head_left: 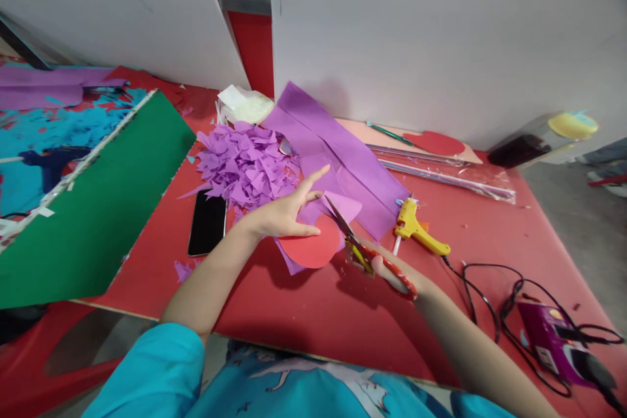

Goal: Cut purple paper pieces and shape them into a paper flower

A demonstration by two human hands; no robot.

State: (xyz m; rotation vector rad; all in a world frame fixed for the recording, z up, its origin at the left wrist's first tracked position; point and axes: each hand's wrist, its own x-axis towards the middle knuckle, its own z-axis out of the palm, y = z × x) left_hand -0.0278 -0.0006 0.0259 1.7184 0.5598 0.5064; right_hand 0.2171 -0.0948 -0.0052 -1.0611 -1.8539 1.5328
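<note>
My left hand (281,214) grips a red paper circle (316,245) together with the purple paper (294,266) behind it. Its thumb presses on the red face, while the index finger stretches out above. In my right hand (377,268) are scissors (399,279) with red and yellow handles. Their blades point up and left, at the edge of the purple paper beside the circle. Part of that paper stands curled up by the blades. A heap of purple paper cuttings (245,163) lies beyond my left wrist.
Long purple sheets (343,150) lie behind my hands. A black phone (208,223) rests left of my forearm, near a green board (112,209). At right are a yellow glue gun (416,228), a tangled black cable (509,307), a purple box (548,339) and a yellow-lidded bottle (543,137).
</note>
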